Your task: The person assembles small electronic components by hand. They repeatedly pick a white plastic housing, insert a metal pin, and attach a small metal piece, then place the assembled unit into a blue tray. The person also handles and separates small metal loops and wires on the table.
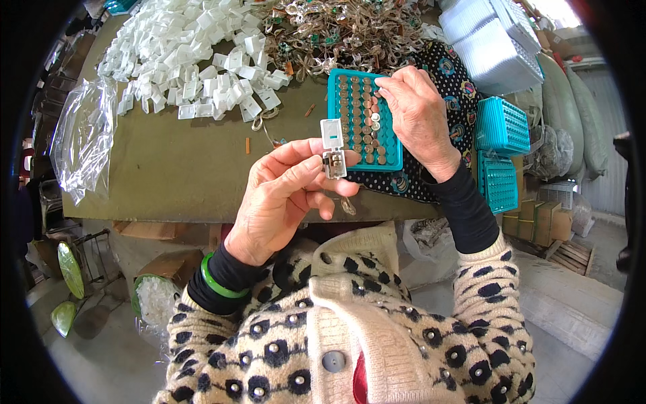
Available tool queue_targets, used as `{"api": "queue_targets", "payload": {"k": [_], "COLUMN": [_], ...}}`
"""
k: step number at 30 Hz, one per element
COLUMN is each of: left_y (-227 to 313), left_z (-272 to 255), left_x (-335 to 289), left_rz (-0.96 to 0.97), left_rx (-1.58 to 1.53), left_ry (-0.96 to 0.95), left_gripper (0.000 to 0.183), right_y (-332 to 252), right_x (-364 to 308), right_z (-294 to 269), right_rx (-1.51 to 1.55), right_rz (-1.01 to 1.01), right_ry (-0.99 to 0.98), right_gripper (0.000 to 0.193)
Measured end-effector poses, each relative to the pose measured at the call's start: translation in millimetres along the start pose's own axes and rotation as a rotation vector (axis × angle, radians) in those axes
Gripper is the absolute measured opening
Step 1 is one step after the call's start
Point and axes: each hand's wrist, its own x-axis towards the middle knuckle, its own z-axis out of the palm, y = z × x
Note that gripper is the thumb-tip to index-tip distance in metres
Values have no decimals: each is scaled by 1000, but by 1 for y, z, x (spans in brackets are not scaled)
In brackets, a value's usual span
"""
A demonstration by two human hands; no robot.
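Observation:
My left hand (pixel 279 188) pinches a small white plastic battery case (pixel 333 161). Its lid is flipped up, and small metallic parts show inside. A short loop of thin clear wire (pixel 348 206) dangles below it. Over the right part of a turquoise tray (pixel 332 101) is my right hand (pixel 418 114), its thumb and forefinger pressed together at the tray's upper right. Whatever is between those fingertips is too small to make out. Rows of round button cells (pixel 367 139), some coppery and some silvery, sit in the tray's pockets.
White plastic cases (pixel 182 57) form a big heap at the back left, beside a tangle of wire strings (pixel 336 30). A dark patterned cloth (pixel 447 87) lies under the tray's right side. Turquoise trays (pixel 501 124) and white packs (pixel 491 47) are stacked at right; a clear plastic bag (pixel 84 138) lies left.

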Motion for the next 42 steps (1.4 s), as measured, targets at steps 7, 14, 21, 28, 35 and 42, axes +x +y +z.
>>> {"api": "queue_targets", "payload": {"k": [7,14,21,28,35,42], "left_y": [0,-4,-7,-7,-11,-12], "left_z": [-7,-11,-16,-17,-15,-17], "left_x": [-2,-7,-7,-11,-12,-11], "left_rz": [24,57,78,109,177,227], "left_rx": [-34,-88,-156,-103,-115,-87], "left_ry": [-72,-52,-66,-69,-78,-37], "left_gripper": [29,29,25,27,22,19], "right_y": [5,-28,-98,-114,-117,-109], "right_x": [0,4,-7,-5,-6,0], "right_z": [-5,-16,-30,-24,-18,-25], "right_rx": [111,218,624,448,444,599], "right_rz": [55,168,135,35,5,-4], "right_ry": [-79,29,91,185,201,11], "right_gripper": [10,10,17,20,19,16]}}
